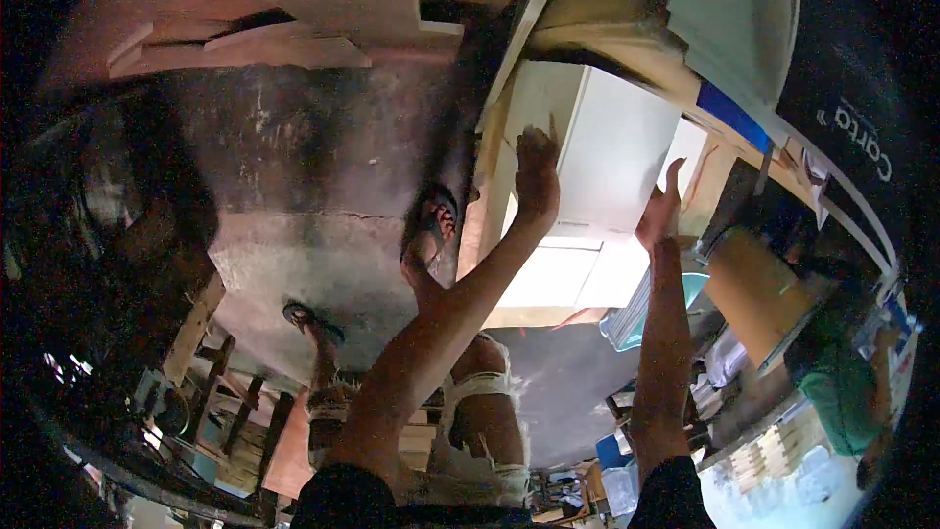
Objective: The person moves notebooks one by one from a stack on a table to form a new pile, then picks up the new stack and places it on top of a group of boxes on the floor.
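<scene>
A pale stack of flat white sheets or panels lies in front of me, right of the middle, over a tan board or carton edge. My left hand is at the stack's left part, its fingers pointing away from me and partly foreshortened. At the right edge of the stack is my right hand, turned edge-on with its fingers extended. Both hands look open. Whether either palm presses on the sheets cannot be made out. Nearer to me, brightly lit white sheets lie between my forearms.
A teal plastic crate and a brown cardboard box stand right of my right arm. A person in green is at the far right. Cardboard sheets lie at the back left. Wooden pieces stand at the lower left.
</scene>
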A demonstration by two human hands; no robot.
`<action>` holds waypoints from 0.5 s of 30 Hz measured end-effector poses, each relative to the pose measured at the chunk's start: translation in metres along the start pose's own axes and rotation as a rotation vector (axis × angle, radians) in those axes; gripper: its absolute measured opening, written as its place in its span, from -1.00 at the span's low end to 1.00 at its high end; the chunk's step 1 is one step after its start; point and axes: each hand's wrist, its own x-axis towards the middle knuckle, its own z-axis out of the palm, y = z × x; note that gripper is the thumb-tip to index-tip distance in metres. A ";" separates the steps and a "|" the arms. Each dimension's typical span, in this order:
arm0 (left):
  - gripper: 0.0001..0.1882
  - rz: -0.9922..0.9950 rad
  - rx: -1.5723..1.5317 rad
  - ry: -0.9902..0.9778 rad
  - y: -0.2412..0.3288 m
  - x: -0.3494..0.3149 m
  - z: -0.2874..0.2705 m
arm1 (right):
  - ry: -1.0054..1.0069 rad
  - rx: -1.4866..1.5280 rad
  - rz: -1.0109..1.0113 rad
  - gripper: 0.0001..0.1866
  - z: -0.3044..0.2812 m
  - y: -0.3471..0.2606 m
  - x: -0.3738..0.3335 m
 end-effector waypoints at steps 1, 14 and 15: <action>-0.51 0.001 -0.057 0.025 0.003 -0.002 0.001 | -0.008 -0.019 0.014 0.14 -0.005 0.000 0.000; -0.58 -0.374 -1.293 -0.154 0.001 -0.021 -0.066 | 0.123 -0.108 -0.120 0.10 0.019 0.017 -0.008; -0.60 -0.349 -1.295 -0.158 0.001 -0.022 -0.057 | 0.114 -0.079 -0.083 0.12 0.009 0.017 -0.007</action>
